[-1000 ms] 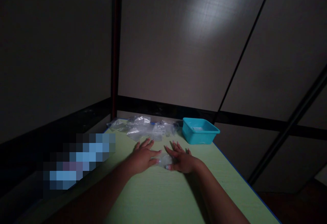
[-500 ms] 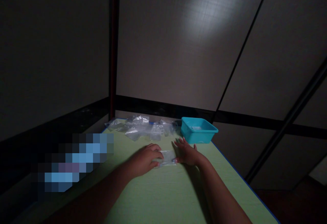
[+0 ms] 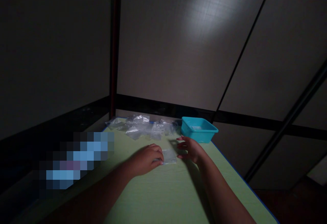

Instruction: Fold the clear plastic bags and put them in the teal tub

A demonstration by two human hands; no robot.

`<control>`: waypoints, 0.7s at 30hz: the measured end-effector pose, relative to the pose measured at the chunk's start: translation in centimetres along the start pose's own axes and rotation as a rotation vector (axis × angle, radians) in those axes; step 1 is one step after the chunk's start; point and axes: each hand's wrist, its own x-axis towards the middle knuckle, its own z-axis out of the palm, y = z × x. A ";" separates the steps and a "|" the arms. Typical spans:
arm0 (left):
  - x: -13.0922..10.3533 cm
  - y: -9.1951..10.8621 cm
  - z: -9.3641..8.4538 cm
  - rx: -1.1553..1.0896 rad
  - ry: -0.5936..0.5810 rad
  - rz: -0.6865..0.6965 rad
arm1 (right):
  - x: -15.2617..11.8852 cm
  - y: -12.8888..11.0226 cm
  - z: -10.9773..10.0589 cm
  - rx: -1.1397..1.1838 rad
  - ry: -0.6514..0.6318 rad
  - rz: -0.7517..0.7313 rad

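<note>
A small clear plastic bag, folded flat, lies on the light green table top. My left hand is closed at the bag's left edge, its thumb and curled fingers pinching the plastic. Just right of the bag is my right hand, raised a little, fingers spread and holding nothing. Its fingertips are apart from the bag's right edge.
Crumpled clear plastic bags lie in a heap along the far side of the table. A turquoise basket with something pale inside stands at the far right edge. Dark wall panels rise behind. A pixelated patch covers the left.
My right hand has let go of the bag's right edge and lifted slightly to the right. My left hand's fingers have drawn closer together at the left edge.
</note>
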 end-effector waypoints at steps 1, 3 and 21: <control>0.0 -0.1 0.0 -0.002 0.000 -0.001 | -0.1 -0.1 -0.1 0.046 -0.009 0.026; 0.0 -0.3 0.1 -0.007 -0.002 -0.010 | -0.1 -0.3 -0.2 0.115 -0.039 0.056; -0.1 -0.8 0.3 -0.043 0.000 -0.026 | 0.3 0.2 0.0 0.114 -0.113 0.135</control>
